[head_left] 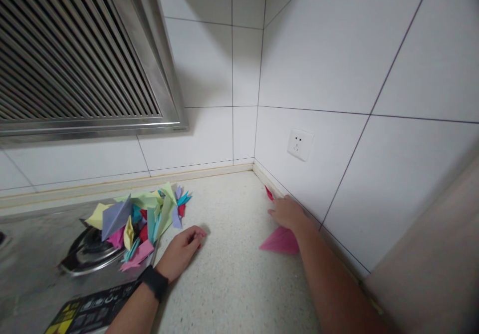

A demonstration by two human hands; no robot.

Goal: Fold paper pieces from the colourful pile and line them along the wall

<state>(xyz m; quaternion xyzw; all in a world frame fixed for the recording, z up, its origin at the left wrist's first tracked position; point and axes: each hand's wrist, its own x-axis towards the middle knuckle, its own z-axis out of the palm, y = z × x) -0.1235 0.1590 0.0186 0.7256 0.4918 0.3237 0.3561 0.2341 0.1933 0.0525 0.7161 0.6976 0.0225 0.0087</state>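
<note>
My left hand (187, 246), with a dark band on its wrist, rests on the pale speckled counter (232, 274). Its fingers are curled in, and nothing shows in them. Near the right wall, my right hand (287, 211) reaches with thumb and forefinger a little apart. A small red folded paper (268, 192) lies right at its fingertips; whether they touch it I cannot tell. Under the right wrist is a pink folded paper (280, 241), partly covered by the arm. Left of my left hand, folded papers (149, 219) in many colours lie heaped over a stove burner and the counter's edge.
The gas stove (30, 254) fills the left side, with a black and yellow label (86, 304) at its front. A range hood (93, 64) hangs above it. White tiled walls meet at the back corner, and a socket (300, 145) sits on the right wall.
</note>
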